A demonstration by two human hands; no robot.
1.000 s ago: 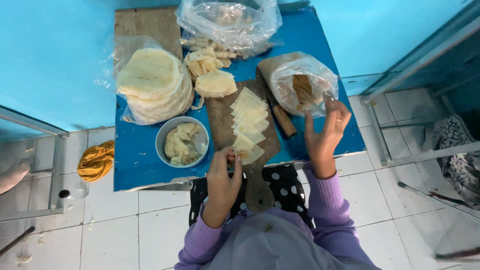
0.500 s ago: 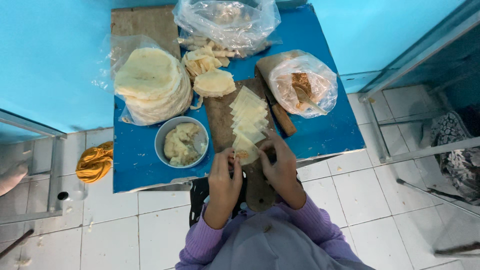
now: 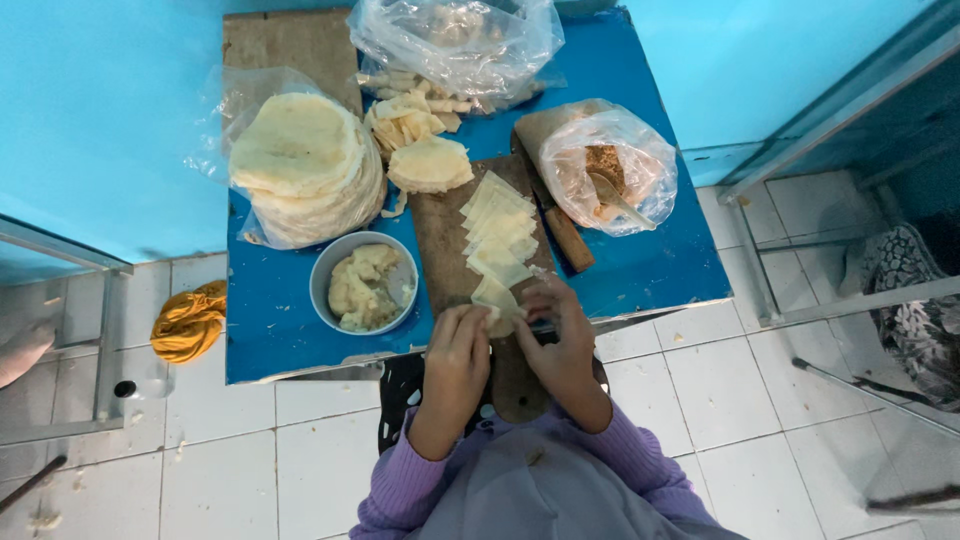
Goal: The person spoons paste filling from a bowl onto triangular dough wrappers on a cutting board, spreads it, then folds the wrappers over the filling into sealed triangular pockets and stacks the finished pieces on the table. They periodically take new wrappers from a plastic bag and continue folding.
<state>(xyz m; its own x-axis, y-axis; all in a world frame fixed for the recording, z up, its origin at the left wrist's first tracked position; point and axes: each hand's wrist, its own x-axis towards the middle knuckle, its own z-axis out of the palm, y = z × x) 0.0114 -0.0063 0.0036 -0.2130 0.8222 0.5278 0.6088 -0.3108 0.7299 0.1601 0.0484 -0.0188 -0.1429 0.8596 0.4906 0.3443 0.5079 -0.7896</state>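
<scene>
White floor tiles surround a small blue desk [image 3: 650, 270]. At its near edge, on a wooden board [image 3: 440, 230], both hands meet over one dough square [image 3: 497, 300]; the left hand [image 3: 460, 350] and right hand [image 3: 560, 335] have their fingers closed narrowly on it. More squares [image 3: 497, 225] lie in a row behind. Beside the board, a grey bowl [image 3: 322, 285] holds pale filling. One bag [image 3: 640, 150] holds brown crumbs and a spoon; flatbreads [image 3: 300, 165] are stacked on plastic.
</scene>
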